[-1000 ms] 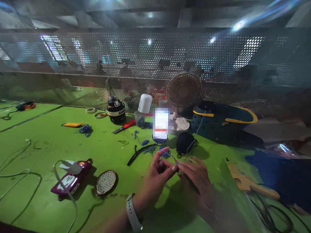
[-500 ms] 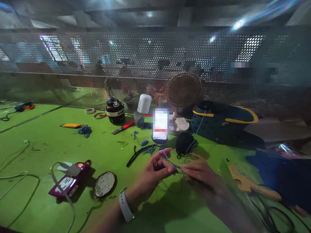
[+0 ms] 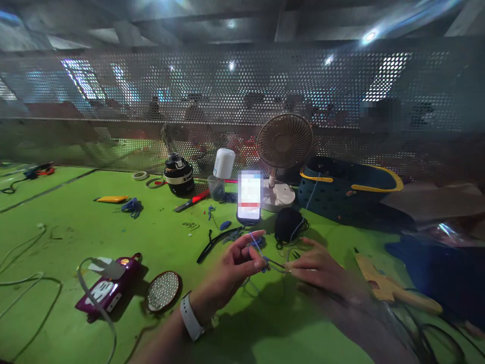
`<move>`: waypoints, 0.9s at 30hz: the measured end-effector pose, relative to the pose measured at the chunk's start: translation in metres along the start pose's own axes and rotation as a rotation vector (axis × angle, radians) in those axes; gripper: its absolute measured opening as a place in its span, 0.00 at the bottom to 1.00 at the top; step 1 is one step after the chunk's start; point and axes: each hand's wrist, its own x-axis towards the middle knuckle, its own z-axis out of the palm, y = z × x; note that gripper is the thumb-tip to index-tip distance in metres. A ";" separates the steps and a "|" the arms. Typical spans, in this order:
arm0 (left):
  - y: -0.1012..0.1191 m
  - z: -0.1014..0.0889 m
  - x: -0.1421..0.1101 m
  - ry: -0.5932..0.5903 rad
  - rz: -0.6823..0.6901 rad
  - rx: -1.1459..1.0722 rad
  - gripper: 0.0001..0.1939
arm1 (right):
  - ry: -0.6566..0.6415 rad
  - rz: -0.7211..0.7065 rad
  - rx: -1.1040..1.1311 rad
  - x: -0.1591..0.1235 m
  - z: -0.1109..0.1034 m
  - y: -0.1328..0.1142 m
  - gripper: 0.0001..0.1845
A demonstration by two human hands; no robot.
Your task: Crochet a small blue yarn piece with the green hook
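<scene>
My left hand [image 3: 235,268], with a white band on its wrist, pinches a small piece of blue crochet work [image 3: 265,265] between thumb and fingers. A strand of light blue yarn [image 3: 254,241] runs up over its raised index finger. My right hand [image 3: 322,268] grips a thin crochet hook [image 3: 278,264], whose tip reaches the crochet piece. Details of the stitches are too small to make out. Just beyond my hands sits a dark round ball-like bundle [image 3: 288,225]. Yarn comes down over the rim of the dark basket [image 3: 341,199] and passes this bundle.
Behind my hands stand a lit phone [image 3: 249,197] and a fan [image 3: 284,141]. A glue gun [image 3: 394,290] lies at right with cables. On the left are a purple power strip [image 3: 121,275], a round studded disc [image 3: 163,291], a red utility knife [image 3: 193,199] and a yellow cutter [image 3: 111,199].
My hands have moved slightly apart: the left has shifted left, the right a little to the right. More of the crochet hook now shows between them.
</scene>
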 end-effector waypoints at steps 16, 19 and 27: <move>0.003 0.000 0.000 -0.019 0.025 -0.020 0.27 | -0.020 0.017 0.075 0.000 -0.005 0.000 0.14; 0.003 0.001 0.000 -0.008 0.029 -0.013 0.28 | 0.006 0.056 0.080 -0.002 -0.003 0.001 0.13; 0.000 0.000 0.000 -0.025 0.041 -0.015 0.28 | 0.061 0.140 0.194 0.001 -0.001 0.001 0.12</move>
